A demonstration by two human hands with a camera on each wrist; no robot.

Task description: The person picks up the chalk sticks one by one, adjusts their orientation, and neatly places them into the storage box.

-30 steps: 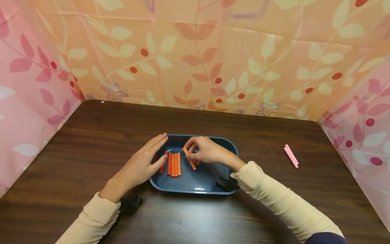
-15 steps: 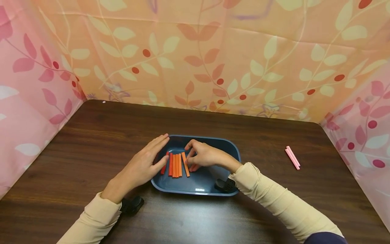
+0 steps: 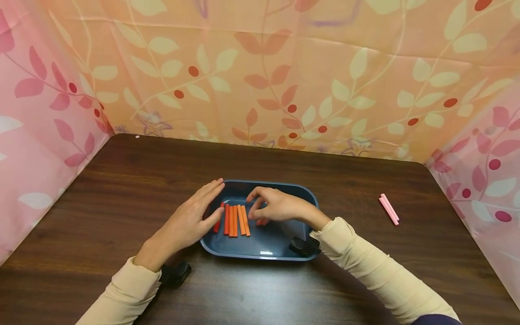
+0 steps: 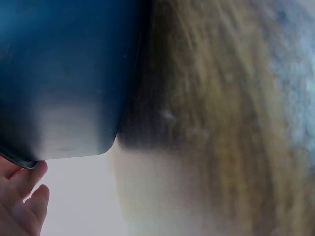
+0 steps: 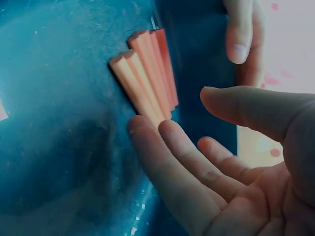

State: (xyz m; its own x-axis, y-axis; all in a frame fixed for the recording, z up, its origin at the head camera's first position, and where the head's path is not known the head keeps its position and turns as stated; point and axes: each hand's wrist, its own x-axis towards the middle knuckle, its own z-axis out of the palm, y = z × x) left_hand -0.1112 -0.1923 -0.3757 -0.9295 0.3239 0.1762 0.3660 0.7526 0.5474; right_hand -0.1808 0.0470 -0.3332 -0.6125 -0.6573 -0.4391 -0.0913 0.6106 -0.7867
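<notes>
A blue tray (image 3: 252,247) lies on the table with several short round sticks in a row at its left end. Red sticks (image 3: 227,220) are on the left and orange sticks (image 3: 243,221) on the right, the last two leaning slightly. My left hand (image 3: 188,220) rests at the tray's left rim, fingers extended, thumb over the inside near the leftmost red stick. Inside the tray, my right hand (image 3: 282,206) hovers just right of the row and holds nothing. The right wrist view shows its fingertips (image 5: 140,125) beside the ends of the orange sticks, thumb spread apart.
Two pink sticks (image 3: 389,209) lie together on the dark wooden table (image 3: 345,180), right of the tray. Patterned cloth (image 3: 260,81) hangs behind the table and along both sides. A small white speck (image 3: 137,136) sits near the back left edge.
My right hand has set an orange stick down at the right end of the row and let go of it; the stick now lies against its neighbour. The left hand stays at the rim.
</notes>
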